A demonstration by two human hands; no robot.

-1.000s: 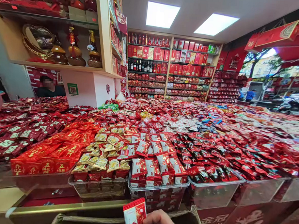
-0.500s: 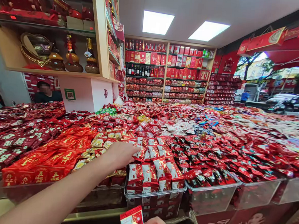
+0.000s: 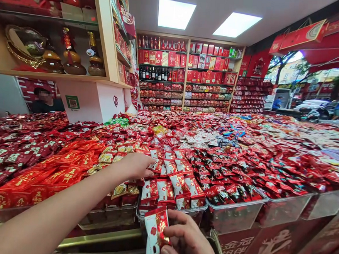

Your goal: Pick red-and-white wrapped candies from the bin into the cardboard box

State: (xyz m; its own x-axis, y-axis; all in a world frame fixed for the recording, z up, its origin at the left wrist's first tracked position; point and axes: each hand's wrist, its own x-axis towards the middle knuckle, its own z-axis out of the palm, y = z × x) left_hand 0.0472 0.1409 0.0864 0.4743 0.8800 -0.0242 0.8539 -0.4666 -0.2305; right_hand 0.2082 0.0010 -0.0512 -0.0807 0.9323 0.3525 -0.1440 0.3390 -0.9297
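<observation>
My right hand (image 3: 192, 242) grips a small red-and-white wrapped snack packet (image 3: 154, 234) between thumb and fingers, held low in front of the display. Over the clear plastic bin (image 3: 175, 210), my left hand (image 3: 139, 166) reaches in from the left, its fingertips at the red-and-white packets (image 3: 169, 166) stacked there. Thumb and fingers of that hand look apart, and no packet shows lifted in them. More packets of the same look stand in rows at the bin's front.
Orange-red packets (image 3: 67, 170) fill the left side, with black-and-red packets (image 3: 225, 193) to the right. An open cardboard box (image 3: 217, 248) is partly seen below. A shelf cabinet (image 3: 111, 61) overhangs the left. A person (image 3: 45, 103) sits behind the display.
My right hand has come up further into view with the packet, now in front of the bin's edge. My left hand stays by the same stack. The view has shifted slightly.
</observation>
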